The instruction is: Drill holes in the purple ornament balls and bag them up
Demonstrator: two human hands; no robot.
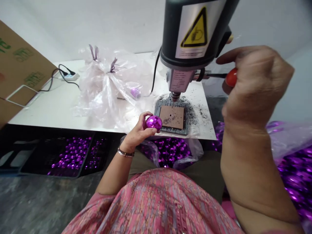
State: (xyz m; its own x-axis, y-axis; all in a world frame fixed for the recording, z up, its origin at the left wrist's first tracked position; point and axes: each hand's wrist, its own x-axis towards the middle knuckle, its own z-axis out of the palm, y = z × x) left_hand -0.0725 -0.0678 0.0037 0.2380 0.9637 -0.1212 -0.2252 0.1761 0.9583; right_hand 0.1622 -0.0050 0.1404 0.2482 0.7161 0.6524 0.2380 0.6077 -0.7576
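Left hand [136, 134] pinches a shiny purple faceted ball [154, 122] between thumb and fingers, beside the brown board [175, 122] at the tabletop's [48, 117] front edge. Right hand [255, 74] curls at the red knob [231, 77] on the lever of the drill press [179, 78]; how tightly it grips, I cannot tell.

The ball is left of the board, not under the drill chuck [174, 96], so nothing is being drilled right now. Dark shavings [192, 112] litter the board and spread toward the tabletop's right edge, which suggests a good deal of drilling is done. Whether this ball has a hole is not visible.

More purple pieces fill an open bag [197, 150] below the front edge and lie in a black crate [81, 162] below the front left; which are finished and which are left, I cannot tell. Clear plastic bags [104, 97] sit left of the press.
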